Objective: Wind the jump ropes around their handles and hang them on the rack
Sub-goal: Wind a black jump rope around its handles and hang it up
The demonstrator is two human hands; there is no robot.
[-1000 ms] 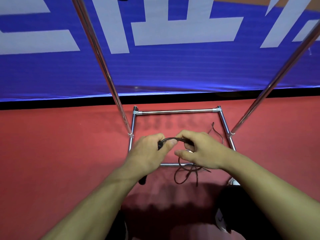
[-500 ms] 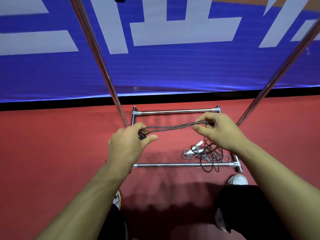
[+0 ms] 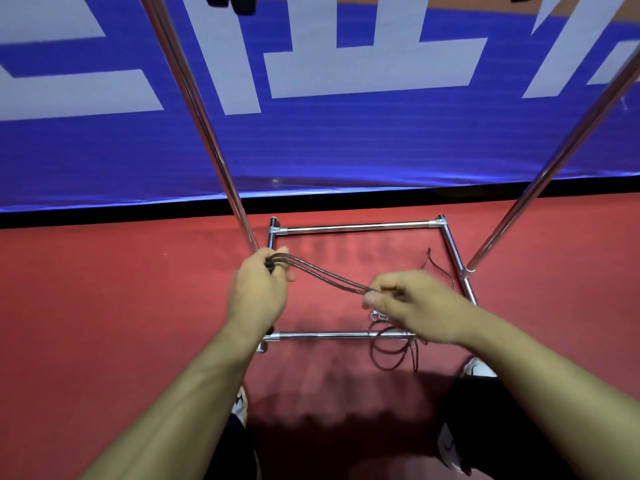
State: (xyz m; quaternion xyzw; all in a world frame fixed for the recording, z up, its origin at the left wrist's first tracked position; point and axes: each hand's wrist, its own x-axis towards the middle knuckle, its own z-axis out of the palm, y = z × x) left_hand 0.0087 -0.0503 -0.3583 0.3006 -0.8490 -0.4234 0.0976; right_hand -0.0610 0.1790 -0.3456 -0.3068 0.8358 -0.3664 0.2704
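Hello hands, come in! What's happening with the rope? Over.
Left hand grips handles. Right hand pinches rope strands, stretched between. Slack coils by rack base bar. Nothing blocking.

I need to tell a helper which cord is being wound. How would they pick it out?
Start at the chrome rack base on the red floor. Above it, the doubled dark cord stretches taut between the left hand and the right hand, unlike the slack loops below.

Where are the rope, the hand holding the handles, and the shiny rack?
rope [image 3: 332, 277], head view, stretched strands between the hands.
left hand [image 3: 258, 292], head view, its back.
rack [image 3: 356, 227], head view, far floor bar.
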